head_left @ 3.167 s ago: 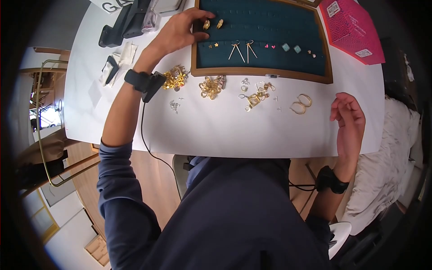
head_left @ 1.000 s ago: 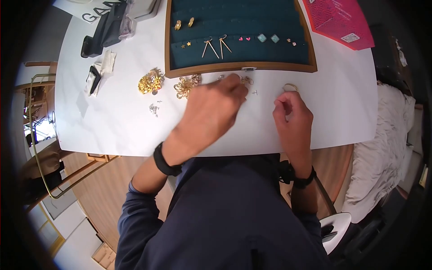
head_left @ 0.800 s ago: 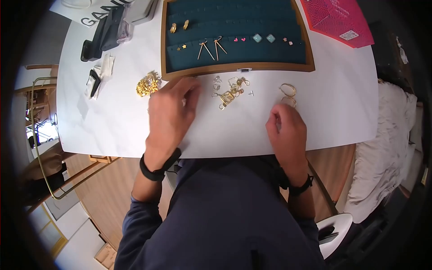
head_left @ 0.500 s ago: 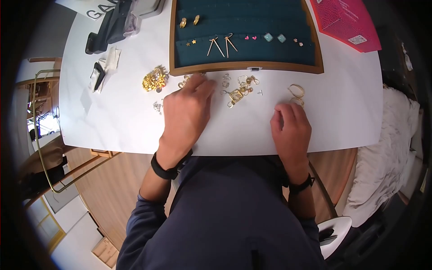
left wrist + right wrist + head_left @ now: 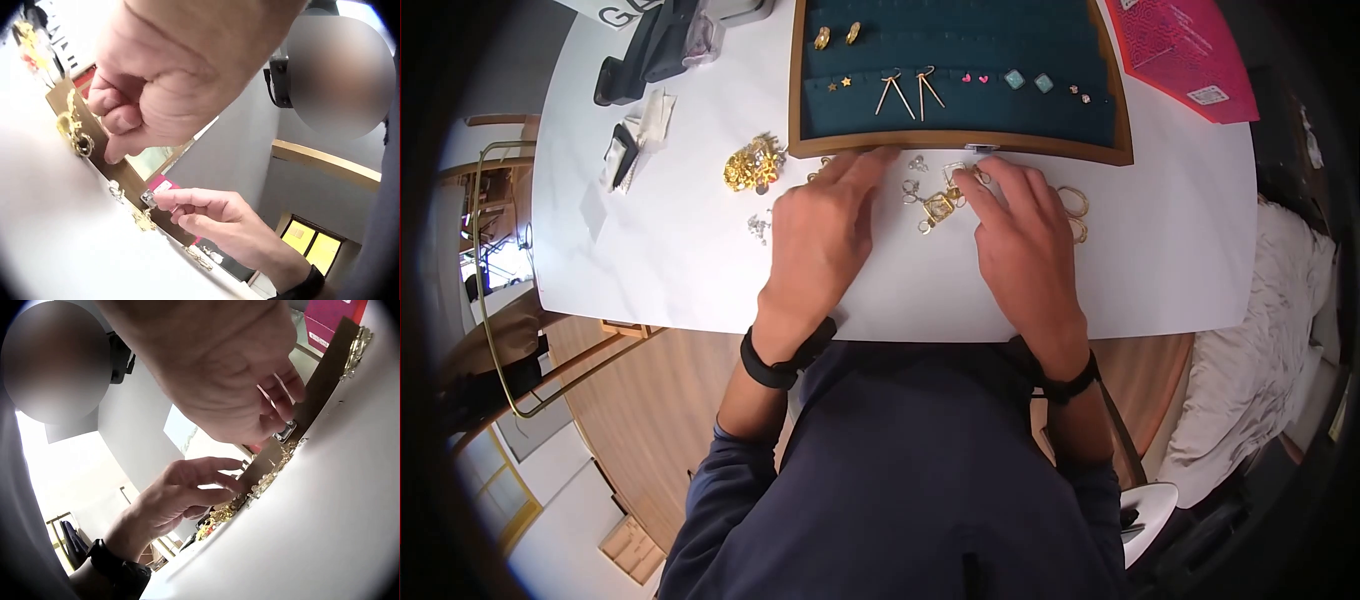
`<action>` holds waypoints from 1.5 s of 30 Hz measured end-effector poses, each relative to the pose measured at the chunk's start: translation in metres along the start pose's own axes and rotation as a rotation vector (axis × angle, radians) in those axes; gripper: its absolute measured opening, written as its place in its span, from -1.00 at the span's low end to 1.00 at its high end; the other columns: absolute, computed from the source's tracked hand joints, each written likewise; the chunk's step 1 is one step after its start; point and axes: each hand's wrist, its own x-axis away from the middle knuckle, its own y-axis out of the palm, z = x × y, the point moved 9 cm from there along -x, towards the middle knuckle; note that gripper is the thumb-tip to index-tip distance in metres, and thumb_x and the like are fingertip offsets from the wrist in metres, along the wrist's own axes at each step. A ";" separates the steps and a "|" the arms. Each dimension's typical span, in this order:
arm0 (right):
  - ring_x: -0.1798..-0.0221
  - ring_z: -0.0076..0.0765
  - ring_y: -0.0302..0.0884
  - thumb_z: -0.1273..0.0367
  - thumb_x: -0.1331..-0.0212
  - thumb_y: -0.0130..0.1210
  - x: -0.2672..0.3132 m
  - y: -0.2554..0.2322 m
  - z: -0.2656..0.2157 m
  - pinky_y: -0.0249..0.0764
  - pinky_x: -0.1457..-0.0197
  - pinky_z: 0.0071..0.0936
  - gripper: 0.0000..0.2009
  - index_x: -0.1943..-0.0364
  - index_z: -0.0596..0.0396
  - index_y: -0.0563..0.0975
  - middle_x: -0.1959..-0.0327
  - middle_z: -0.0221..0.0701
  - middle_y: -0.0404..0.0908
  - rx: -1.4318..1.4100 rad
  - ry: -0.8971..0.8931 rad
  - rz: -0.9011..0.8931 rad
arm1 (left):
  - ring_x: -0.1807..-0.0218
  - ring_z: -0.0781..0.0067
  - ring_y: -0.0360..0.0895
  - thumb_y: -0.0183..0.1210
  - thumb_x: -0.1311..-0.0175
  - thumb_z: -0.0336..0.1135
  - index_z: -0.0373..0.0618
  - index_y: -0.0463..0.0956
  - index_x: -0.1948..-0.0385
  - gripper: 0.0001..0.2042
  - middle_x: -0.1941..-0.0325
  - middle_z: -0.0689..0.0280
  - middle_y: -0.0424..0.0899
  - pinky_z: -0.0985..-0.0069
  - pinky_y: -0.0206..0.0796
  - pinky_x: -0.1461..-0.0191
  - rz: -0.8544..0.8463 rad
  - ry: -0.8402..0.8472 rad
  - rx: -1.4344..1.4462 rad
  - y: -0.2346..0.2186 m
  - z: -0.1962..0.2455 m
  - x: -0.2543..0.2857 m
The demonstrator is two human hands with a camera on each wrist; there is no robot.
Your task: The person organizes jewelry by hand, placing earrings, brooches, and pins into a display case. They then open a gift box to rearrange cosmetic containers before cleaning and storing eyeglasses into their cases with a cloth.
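Note:
In the head view the left hand (image 5: 818, 235) is over the flower-shaped gold earrings, mostly covering them, its fingertips near the front edge of the wooden display box (image 5: 960, 142). Nothing shows in its loosely bent fingers in the left wrist view. The right hand (image 5: 1028, 250) hovers at the mixed gold earring pile (image 5: 940, 208), fingers spread and slightly bent, holding nothing visible. Gold hoops (image 5: 1076, 202) lie just right of it. On the box's dark green lining hang gold earrings (image 5: 822, 38), stars (image 5: 846, 82), bar earrings (image 5: 926, 92), pink hearts and turquoise squares (image 5: 1014, 79).
A gold jewelry heap (image 5: 752, 165) and small clear pieces (image 5: 759, 228) lie left of the left hand. Dark cases (image 5: 668, 45) and cloth pouches (image 5: 635, 135) are at the back left. A pink packet (image 5: 1190, 55) is at the back right of the white table (image 5: 910, 295).
Both hands have come to the earring piles; the left was earlier at the box's upper left. The right has moved up and left from beside the hoops, its fingers now extended.

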 end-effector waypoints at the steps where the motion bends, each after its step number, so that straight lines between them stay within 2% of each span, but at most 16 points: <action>1: -0.06 -0.21 0.50 0.61 -0.05 0.15 -0.002 0.003 -0.001 0.47 -0.08 -0.23 -0.63 0.00 0.13 0.67 0.00 -0.36 0.55 0.019 -0.012 -0.016 | 0.29 0.10 0.72 0.25 -0.16 -0.66 -0.10 0.72 0.12 -0.71 0.18 0.27 0.74 0.34 0.56 0.21 -0.026 0.007 -0.033 0.000 -0.003 0.002; 3: -0.07 -0.20 0.49 0.61 -0.05 0.15 0.001 0.006 0.003 0.47 -0.10 -0.23 -0.62 -0.01 0.13 0.66 -0.01 -0.36 0.55 0.037 0.025 -0.041 | 0.29 0.10 0.72 0.27 -0.16 -0.65 -0.11 0.72 0.13 -0.73 0.19 0.24 0.73 0.33 0.56 0.21 -0.079 0.021 -0.098 0.001 -0.011 0.007; 6: -0.07 -0.18 0.49 0.61 -0.05 0.15 0.009 0.006 0.013 0.47 -0.13 -0.20 -0.61 -0.03 0.14 0.65 -0.02 -0.34 0.55 0.037 0.079 -0.070 | 0.31 0.10 0.71 0.30 -0.15 -0.62 -0.11 0.72 0.15 -0.75 0.19 0.22 0.71 0.31 0.55 0.23 -0.122 0.097 -0.038 0.008 -0.002 0.011; 10: -0.06 -0.13 0.49 0.64 -0.02 0.15 0.022 -0.005 0.023 0.48 -0.14 -0.16 -0.58 -0.05 0.16 0.63 -0.02 -0.31 0.55 -0.004 0.147 -0.041 | 0.35 0.10 0.70 0.32 -0.15 -0.58 -0.08 0.73 0.12 -0.74 0.17 0.23 0.68 0.29 0.53 0.25 -0.131 0.084 -0.075 0.016 0.002 0.013; 16: -0.01 -0.09 0.49 0.67 0.04 0.16 0.036 -0.017 0.015 0.49 -0.08 -0.18 -0.58 0.00 0.18 0.62 0.02 -0.27 0.53 -0.049 0.141 0.068 | 0.36 0.09 0.68 0.31 -0.17 -0.55 -0.02 0.71 0.01 -0.67 0.20 0.24 0.66 0.28 0.51 0.29 -0.152 0.071 -0.110 0.019 0.002 0.012; 18: 0.00 -0.09 0.49 0.66 0.05 0.17 0.040 -0.013 0.005 0.49 -0.07 -0.18 -0.60 0.03 0.18 0.63 0.03 -0.27 0.52 -0.086 0.125 0.041 | 0.37 0.10 0.68 0.31 -0.17 -0.55 -0.02 0.71 0.00 -0.66 0.23 0.24 0.65 0.27 0.50 0.30 -0.167 0.078 -0.129 0.021 0.003 0.013; 21: 0.05 -0.11 0.48 0.64 0.06 0.20 0.044 -0.004 -0.005 0.48 -0.01 -0.21 -0.63 0.07 0.17 0.64 0.06 -0.31 0.52 -0.150 0.111 0.018 | 0.39 0.13 0.66 0.31 -0.16 -0.57 -0.01 0.71 0.00 -0.65 0.27 0.26 0.63 0.29 0.50 0.32 -0.090 0.053 -0.113 0.016 0.003 0.015; 27: 0.07 -0.16 0.48 0.62 0.05 0.20 0.046 0.002 -0.016 0.47 0.03 -0.24 -0.65 0.09 0.16 0.64 0.10 -0.34 0.52 -0.207 0.072 0.001 | 0.43 0.18 0.63 0.30 -0.14 -0.60 -0.01 0.73 0.07 -0.68 0.29 0.29 0.60 0.30 0.46 0.36 -0.110 0.165 -0.010 0.023 0.011 0.021; 30: 0.07 -0.16 0.49 0.61 0.04 0.19 0.044 0.006 -0.024 0.47 0.03 -0.24 -0.66 0.09 0.15 0.64 0.11 -0.34 0.53 -0.220 0.037 -0.031 | 0.39 0.19 0.65 0.25 -0.11 -0.58 -0.02 0.71 0.10 -0.69 0.20 0.33 0.60 0.32 0.48 0.40 -0.179 0.220 -0.042 0.031 0.020 0.022; 33: 0.10 -0.15 0.50 0.61 0.03 0.19 0.048 0.007 -0.025 0.48 0.05 -0.23 -0.67 0.09 0.15 0.64 0.14 -0.33 0.54 -0.230 0.042 -0.018 | 0.40 0.20 0.65 0.26 -0.09 -0.59 -0.03 0.71 0.14 -0.70 0.18 0.34 0.60 0.32 0.48 0.40 -0.155 0.218 -0.036 0.032 0.020 0.021; 36: 0.15 -0.14 0.51 0.60 0.04 0.20 0.056 0.004 -0.016 0.49 0.07 -0.22 -0.67 0.11 0.16 0.64 0.18 -0.33 0.54 -0.216 0.066 0.050 | 0.42 0.20 0.66 0.35 -0.13 -0.56 -0.04 0.74 0.22 -0.79 0.28 0.33 0.61 0.31 0.46 0.37 -0.130 0.161 -0.016 0.030 0.013 0.021; 38: 0.17 -0.14 0.52 0.60 0.05 0.21 0.058 0.003 -0.011 0.49 0.09 -0.21 -0.68 0.12 0.17 0.63 0.20 -0.34 0.55 -0.195 0.093 0.073 | 0.41 0.21 0.66 0.36 -0.12 -0.57 -0.05 0.73 0.26 -0.81 0.28 0.34 0.62 0.32 0.46 0.37 -0.129 0.154 -0.004 0.029 0.013 0.020; 45: 0.16 -0.18 0.51 0.59 0.02 0.22 0.047 0.008 -0.028 0.48 0.09 -0.25 -0.69 0.11 0.15 0.64 0.18 -0.35 0.54 -0.253 0.001 0.055 | 0.42 0.21 0.65 0.36 -0.14 -0.55 -0.09 0.68 0.27 -0.84 0.25 0.32 0.68 0.35 0.48 0.39 0.017 0.132 0.181 0.011 0.003 0.019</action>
